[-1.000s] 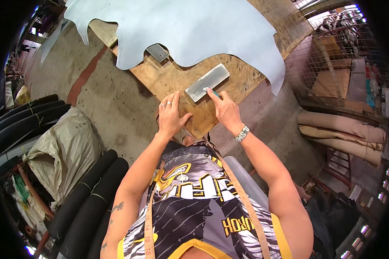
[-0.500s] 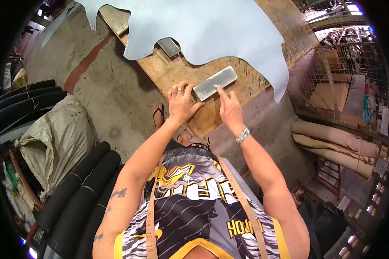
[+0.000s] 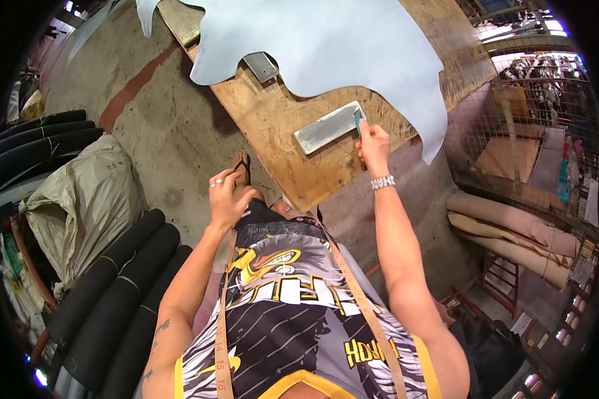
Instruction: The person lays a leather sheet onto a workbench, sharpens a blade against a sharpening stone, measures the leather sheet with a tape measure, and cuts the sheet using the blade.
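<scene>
My right hand [image 3: 374, 143] is closed round a small teal-handled tool [image 3: 358, 124], its tip at the far right end of a grey rectangular block [image 3: 329, 130]. Whether the tip touches the block I cannot tell, and its kind is too small to make out. The block lies flat on the wooden tabletop [image 3: 273, 130]. My left hand [image 3: 227, 199] hangs off the table's left edge, above my leg, fingers loosely bent and apart with nothing in them. Beyond the block spreads a large pale blue-grey hide [image 3: 326, 46] with a wavy outline.
A second, smaller grey block [image 3: 261, 68] lies by the hide's edge. Black rolls [image 3: 113, 299] and a bulging whitish sack [image 3: 86, 206] stand on the left. To the right are beige rolls [image 3: 512, 223] and a wire mesh partition [image 3: 512, 126]. A tape measure [image 3: 363, 302] hangs from my neck.
My left hand has left the table beside the block and drawn back toward my body. My right hand has moved right and away to the block's far end, still holding the tool.
</scene>
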The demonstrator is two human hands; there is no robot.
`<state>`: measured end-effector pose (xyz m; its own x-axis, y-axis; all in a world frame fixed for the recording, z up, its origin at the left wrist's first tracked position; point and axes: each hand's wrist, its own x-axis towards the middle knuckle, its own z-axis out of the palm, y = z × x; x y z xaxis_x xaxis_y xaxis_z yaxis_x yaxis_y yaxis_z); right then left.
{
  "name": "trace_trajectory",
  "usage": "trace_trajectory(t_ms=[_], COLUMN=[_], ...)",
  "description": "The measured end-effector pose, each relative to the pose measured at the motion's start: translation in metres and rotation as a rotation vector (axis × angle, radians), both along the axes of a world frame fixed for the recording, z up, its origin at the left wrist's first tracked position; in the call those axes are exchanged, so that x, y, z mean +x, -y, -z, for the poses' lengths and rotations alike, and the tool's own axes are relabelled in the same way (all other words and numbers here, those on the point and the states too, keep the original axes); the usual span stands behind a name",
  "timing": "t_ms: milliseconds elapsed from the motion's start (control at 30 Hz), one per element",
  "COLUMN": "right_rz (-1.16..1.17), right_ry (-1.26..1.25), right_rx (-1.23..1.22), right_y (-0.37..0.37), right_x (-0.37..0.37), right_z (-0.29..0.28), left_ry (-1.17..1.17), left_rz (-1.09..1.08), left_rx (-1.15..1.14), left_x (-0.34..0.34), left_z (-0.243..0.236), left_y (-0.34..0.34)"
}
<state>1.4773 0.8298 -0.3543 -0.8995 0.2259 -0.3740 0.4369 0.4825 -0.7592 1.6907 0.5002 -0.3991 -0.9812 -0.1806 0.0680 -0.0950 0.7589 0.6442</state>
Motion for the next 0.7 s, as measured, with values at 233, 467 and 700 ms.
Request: trace_trajectory(t_ms=[233,467,700], right_rz=[-0.172,-0.387,-0.521], right_ry=[-0.190,-0.314,-0.407], right_rx=[0.081,0.165,0.210], right_y=[0.003,0.003,0.011], right_x=[0.004,0.015,0.026], right_z=[-0.001,0.002,0.019], left_ry=[0.316,0.189,0.153], left_rz=[-0.167,-0.529,-0.889], left_rx=[0.136,0.641,0.548], left_x=[0.072,-0.088,-0.183], left_z=[0.042,0.015,0.033], left_y=[0.022,-0.001,-0.038])
